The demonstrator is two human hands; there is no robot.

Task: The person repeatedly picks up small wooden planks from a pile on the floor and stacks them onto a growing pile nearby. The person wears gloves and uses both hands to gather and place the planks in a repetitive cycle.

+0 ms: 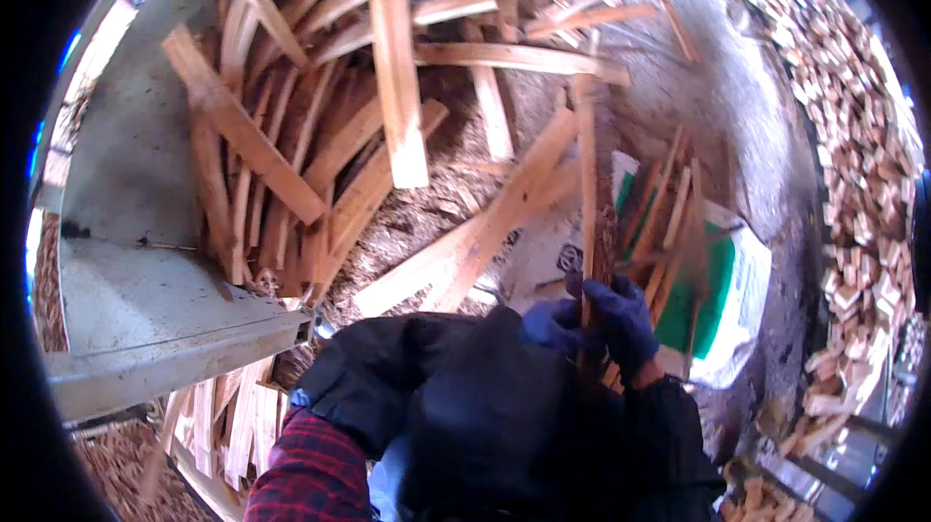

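Observation:
A long wooden slat with dark bark on one side (pixel 588 173) points away from me, its near end close to my body. My left hand (pixel 551 326), in a blue-purple glove, is closed on its left side. Gripping it from the right is my right hand (pixel 621 318), gloved alike, fingers bent around the wood. Just right of my hands a white sack with a green patch (pixel 745 294) lies under several thin wood strips (pixel 669 221). Left of the slat, two wider boards (pixel 504 212) lie crossed on the ground. My dark sleeves hide the slat's near end.
A large heap of split boards (pixel 393 86) fills the far and left ground over wood chips. A grey metal panel (pixel 126 299) stands at the left. Stacked firewood (pixel 844 134) lines the right side. More slats (pixel 233 425) lie below the panel.

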